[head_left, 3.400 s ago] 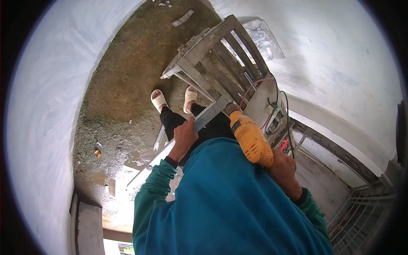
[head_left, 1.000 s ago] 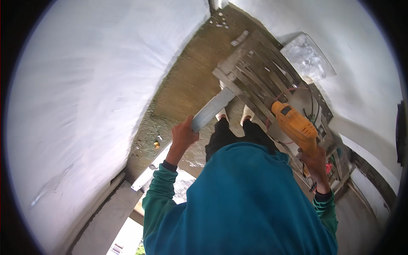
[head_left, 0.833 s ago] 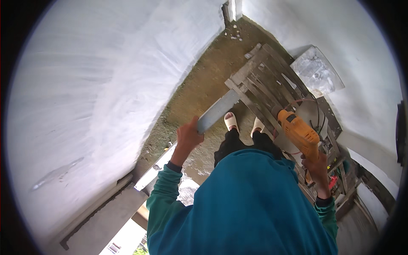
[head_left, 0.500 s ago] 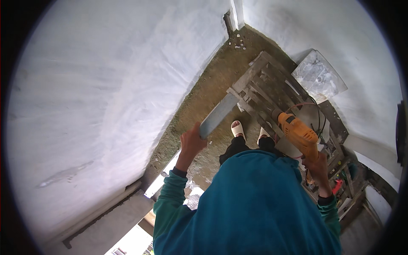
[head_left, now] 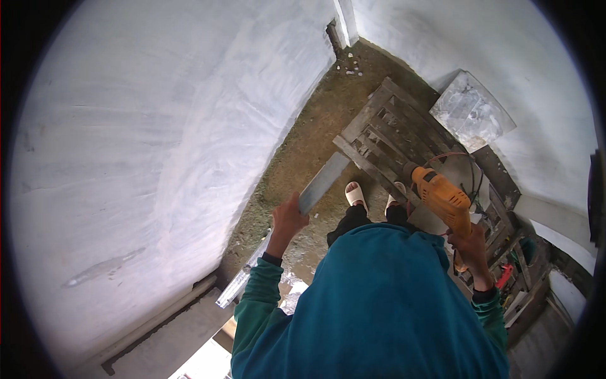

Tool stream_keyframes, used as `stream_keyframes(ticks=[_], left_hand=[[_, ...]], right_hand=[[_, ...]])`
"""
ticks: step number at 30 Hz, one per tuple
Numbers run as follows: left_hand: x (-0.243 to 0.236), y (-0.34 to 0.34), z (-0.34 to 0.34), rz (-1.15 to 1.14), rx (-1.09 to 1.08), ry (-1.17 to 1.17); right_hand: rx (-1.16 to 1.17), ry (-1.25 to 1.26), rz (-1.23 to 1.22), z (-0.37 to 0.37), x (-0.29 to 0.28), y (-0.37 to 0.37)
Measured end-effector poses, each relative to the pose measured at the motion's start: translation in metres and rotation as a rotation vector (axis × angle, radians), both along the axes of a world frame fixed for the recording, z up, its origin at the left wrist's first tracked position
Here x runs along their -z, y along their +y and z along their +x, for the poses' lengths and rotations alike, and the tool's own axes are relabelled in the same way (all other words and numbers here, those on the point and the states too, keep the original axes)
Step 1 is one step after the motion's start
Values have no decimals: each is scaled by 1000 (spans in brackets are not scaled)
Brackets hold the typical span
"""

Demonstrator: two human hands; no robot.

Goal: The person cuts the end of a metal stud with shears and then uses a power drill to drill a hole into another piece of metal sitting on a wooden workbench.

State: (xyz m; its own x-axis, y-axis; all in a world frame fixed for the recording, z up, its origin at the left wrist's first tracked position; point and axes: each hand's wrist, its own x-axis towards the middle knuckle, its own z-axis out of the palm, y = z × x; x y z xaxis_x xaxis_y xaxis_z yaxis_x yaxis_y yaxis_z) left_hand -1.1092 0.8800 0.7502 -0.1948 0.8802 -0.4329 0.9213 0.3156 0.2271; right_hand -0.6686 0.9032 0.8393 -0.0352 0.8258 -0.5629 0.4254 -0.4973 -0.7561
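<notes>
We have 2 things in hand. Our left hand is closed around the near end of a long grey metal strip, which runs up and away from the fingers toward the wooden pallet; its far end sits just beside the pallet's nearest slat, though we cannot tell whether it touches. Our right hand is wrapped tight on the grip of the orange power drill, whose nose points up and left, toward the pallet and our 2 white sandals below.

To carry this well, we judge the strip needs a firm grip close to its balance point, since a long thin piece held by 1 end will sag and swing. The drill is best kept with its nose turned off our feet, which stand directly under both hands, and with the finger off the trigger. A cable loops beyond the drill, over the pallet; we should watch that it does not catch a slat. The white wall stands close on our left hand's side, so the strip has little room to swing that way.
</notes>
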Motion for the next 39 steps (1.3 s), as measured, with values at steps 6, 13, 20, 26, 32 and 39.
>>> stream_keyframes(ticks=[6,13,20,26,32,39], left_hand=[[46,-4,-5,-35,-65,-31],[84,2,13,-80,-121,-144],[101,-6,29,-139,-90,-204],[101,-13,45,-138,-71,-235],[98,-9,52,-147,-30,-261],[101,-7,49,-197,29,-250]], right_hand=[[-33,-8,15,-3,-4,6],[-151,-64,7,-13,-2,25],[-243,-154,9,-33,-18,37],[-260,-164,-29,-24,-16,37],[-246,-204,-65,-22,-21,36],[-314,-187,-25,-28,-26,36]])
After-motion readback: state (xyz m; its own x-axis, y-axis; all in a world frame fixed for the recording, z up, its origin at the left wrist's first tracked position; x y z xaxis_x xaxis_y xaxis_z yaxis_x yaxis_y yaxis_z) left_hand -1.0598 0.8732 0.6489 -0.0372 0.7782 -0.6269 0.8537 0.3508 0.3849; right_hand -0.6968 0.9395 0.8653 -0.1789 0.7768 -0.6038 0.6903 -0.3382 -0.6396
